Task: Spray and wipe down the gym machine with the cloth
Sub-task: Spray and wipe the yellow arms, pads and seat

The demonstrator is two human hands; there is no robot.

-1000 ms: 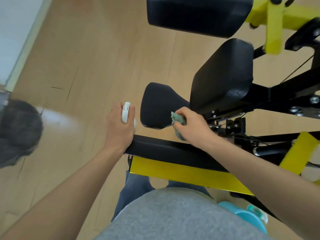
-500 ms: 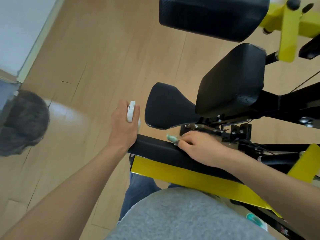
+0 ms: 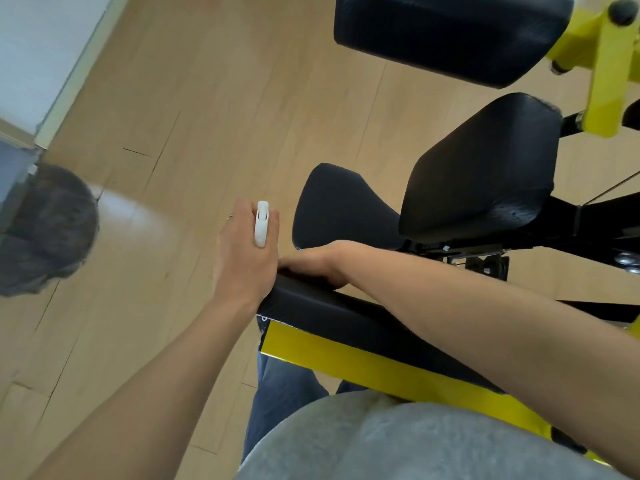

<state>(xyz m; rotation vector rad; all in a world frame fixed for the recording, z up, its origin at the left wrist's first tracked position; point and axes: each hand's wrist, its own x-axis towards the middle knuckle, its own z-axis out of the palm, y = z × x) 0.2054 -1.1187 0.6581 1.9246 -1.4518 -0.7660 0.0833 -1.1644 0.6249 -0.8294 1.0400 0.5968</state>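
Left arm reaching forward and down, left hand (image 3: 244, 258) curling around a white spray bottle (image 3: 261, 223), only the bottle's head showing above the fingers, heel of the hand resting at the near end of the black bar pad (image 3: 332, 317).

Right arm crossing leftward over the same pad, right hand (image 3: 317, 263) lying palm-down at the pad's far-left end, fingertips touching the left hand's side. Grip: cannot tell whether clenching or flat; cloth not showing, possibly hiding beneath the palm.

Count on the gym machine (image 3: 388, 370): four black pads, namely bar pad, small seat pad (image 3: 336, 206), larger pad (image 3: 485, 164), top pad (image 3: 446, 32). Hands: two. Spray bottles: one.

Standing on wood floor (image 3: 207, 116).
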